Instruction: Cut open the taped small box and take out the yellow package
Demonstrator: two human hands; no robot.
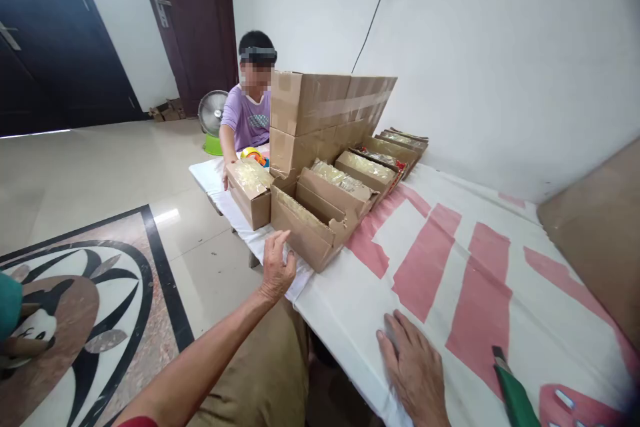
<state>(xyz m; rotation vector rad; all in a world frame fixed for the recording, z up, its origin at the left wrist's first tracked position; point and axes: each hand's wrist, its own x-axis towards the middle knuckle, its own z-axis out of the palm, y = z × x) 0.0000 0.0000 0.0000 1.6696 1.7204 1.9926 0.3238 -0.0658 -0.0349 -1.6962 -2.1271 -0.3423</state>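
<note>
White-and-red cloth (450,267) bears an open brown box (313,227); left hand (277,267) spread, touching it.

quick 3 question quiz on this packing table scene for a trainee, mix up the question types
1. True or false: the left hand touches the nearest open cardboard box.
2. Multiple choice: the right hand is A) gripping the green tool, B) lying flat on the cloth, C) inside a box.
3. Fill in: the green-handled tool lies on the red and white ____.

Key
1. True: its fingers rest at the box's near corner.
2. B: palm down on the cloth, apart from the tool.
3. Cloth, which covers the table.
</note>
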